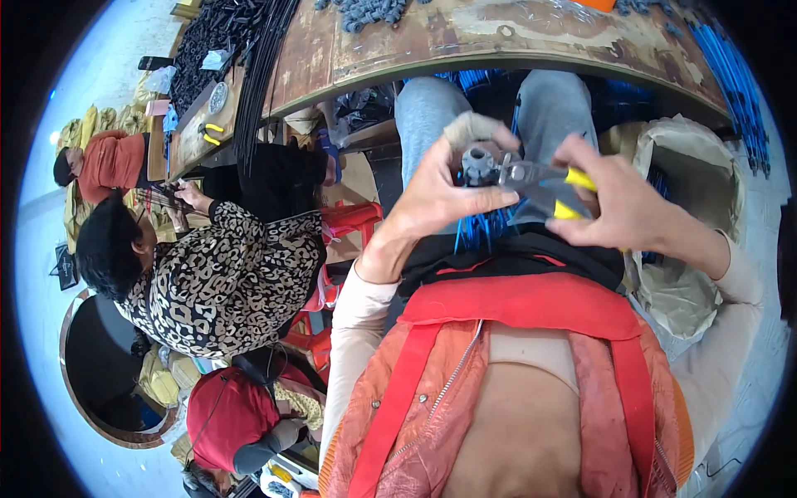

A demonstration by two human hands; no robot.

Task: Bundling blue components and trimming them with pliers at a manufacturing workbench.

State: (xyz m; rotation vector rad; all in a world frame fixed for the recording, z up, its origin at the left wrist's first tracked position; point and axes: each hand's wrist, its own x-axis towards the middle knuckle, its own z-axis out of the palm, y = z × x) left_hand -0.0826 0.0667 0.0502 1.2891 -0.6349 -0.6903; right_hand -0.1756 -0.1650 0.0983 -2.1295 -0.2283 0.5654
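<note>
left grip (438,187) pinches grey part (476,168), likely light, stiff, best held by sides; right grip (621,199) wraps pliers (521,173).

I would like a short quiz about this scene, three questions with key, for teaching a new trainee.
1. Which hand holds the yellow-handled pliers?
2. True or false: the left hand is empty.
3. Which colour shows on the long rods near the table's right end: (a) blue, (b) red, (c) white?

Key: 1. The right hand. 2. False; the left hand holds a grey part. 3. (a).
</note>
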